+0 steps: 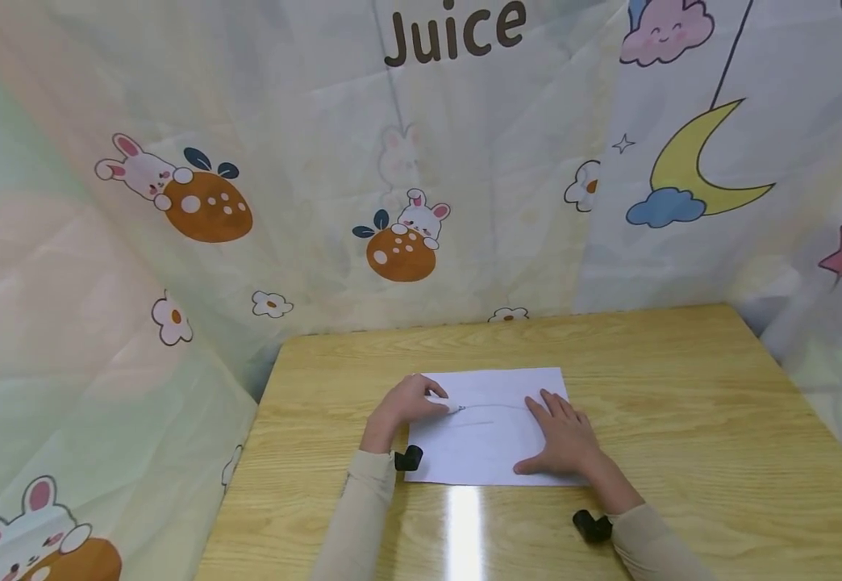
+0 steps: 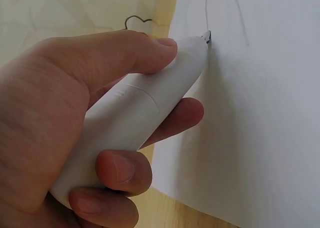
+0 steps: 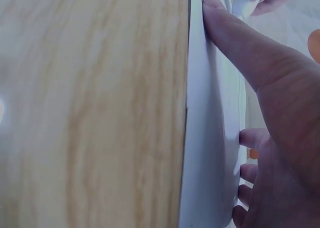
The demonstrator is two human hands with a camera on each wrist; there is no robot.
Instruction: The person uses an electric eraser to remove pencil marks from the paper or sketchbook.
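Note:
My left hand (image 1: pixel 408 401) grips a stubby white utility knife (image 2: pixel 125 118), fingers and thumb wrapped round its thick body. A small metal tip juts from its narrow end, right at the surface of a white paper sheet (image 1: pixel 479 456). In the head view this tip meets the left end of a thin, faintly arched line; a second, shorter line runs below it. My right hand (image 1: pixel 564 440) lies spread over the sheet's right side, thumb near the front edge. In the right wrist view the thumb (image 3: pixel 245 43) presses along the paper's edge.
The sheet lies on a wood-grain table (image 1: pixel 682 403), which reflects a bright strip of light in front. A printed cloth (image 1: pixel 305 242) with rabbits and flowers hangs behind and to the sides. Black wrist devices (image 1: pixel 592 526) sit by both sleeves.

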